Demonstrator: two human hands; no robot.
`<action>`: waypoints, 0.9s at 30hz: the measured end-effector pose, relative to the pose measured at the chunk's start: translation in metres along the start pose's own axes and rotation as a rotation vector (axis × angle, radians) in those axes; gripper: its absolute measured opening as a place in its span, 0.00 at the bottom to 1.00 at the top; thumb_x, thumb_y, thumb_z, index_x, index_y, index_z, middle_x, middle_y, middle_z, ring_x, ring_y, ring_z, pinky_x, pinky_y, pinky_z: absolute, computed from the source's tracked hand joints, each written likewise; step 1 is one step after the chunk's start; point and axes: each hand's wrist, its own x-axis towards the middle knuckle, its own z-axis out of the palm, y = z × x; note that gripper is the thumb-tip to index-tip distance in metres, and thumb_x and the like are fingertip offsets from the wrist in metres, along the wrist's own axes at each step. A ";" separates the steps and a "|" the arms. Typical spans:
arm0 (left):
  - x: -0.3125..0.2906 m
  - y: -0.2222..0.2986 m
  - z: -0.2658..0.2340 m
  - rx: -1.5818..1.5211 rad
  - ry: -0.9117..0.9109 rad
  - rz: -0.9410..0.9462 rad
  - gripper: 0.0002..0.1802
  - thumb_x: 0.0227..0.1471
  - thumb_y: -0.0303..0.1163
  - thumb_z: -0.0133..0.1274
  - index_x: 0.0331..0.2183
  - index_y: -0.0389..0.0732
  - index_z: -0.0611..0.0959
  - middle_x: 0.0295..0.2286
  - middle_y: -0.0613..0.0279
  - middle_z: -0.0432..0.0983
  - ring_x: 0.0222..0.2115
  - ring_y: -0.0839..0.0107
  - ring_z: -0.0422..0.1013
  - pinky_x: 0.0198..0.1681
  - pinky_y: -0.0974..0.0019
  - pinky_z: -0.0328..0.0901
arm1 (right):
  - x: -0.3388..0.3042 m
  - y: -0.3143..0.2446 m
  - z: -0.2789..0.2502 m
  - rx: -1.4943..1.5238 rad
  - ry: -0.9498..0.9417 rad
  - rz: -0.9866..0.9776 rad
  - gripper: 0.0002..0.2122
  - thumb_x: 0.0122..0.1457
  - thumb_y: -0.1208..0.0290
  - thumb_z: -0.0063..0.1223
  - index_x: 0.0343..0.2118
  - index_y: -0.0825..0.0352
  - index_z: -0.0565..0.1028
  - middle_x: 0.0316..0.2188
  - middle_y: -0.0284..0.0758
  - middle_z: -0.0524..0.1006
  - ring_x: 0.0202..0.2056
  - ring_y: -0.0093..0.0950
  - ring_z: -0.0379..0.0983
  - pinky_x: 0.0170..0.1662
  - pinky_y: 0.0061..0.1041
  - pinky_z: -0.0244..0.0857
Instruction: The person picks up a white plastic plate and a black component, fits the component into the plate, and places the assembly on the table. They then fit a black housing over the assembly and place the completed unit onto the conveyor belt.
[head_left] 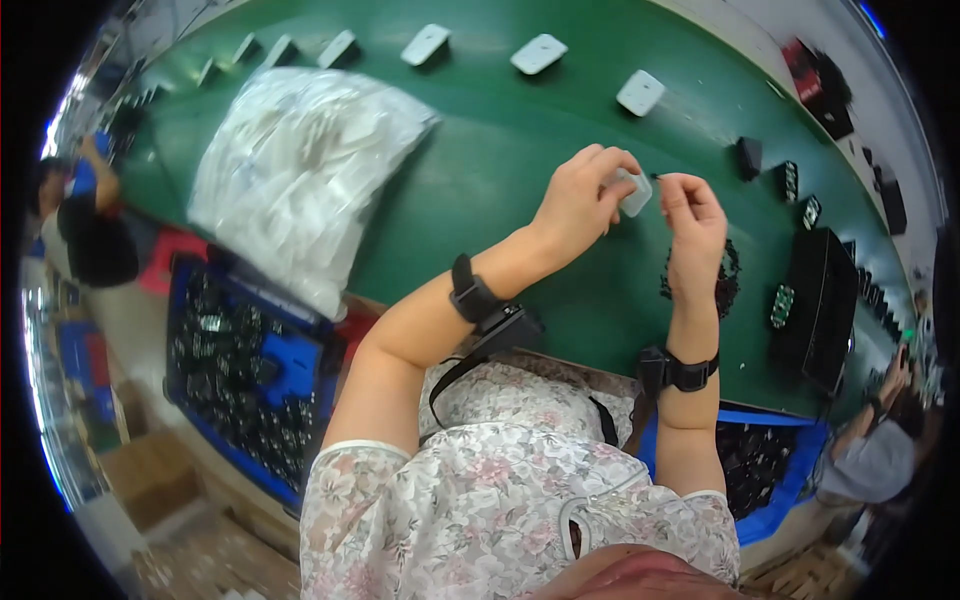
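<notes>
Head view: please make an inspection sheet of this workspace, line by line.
Surface: green table, partly covered
Job's things: white case, black piece, heap of black bits, more white cases
Clutter: plastic bag at left, black box at right
Grips: left hand holds the case; right hand pinches the piece
Cables: strap or cable at lap, cannot tell which
Surroundings: blue bins of dark parts and other people, at both sides
</notes>
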 end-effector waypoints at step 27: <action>-0.022 -0.013 0.015 -0.326 0.015 -0.054 0.14 0.52 0.16 0.43 0.42 0.31 0.65 0.38 0.50 0.70 0.35 0.64 0.76 0.35 0.70 0.71 | -0.012 0.010 -0.002 -0.434 -0.067 -0.105 0.05 0.54 0.75 0.55 0.28 0.71 0.73 0.25 0.27 0.70 0.26 0.14 0.62 0.28 0.14 0.55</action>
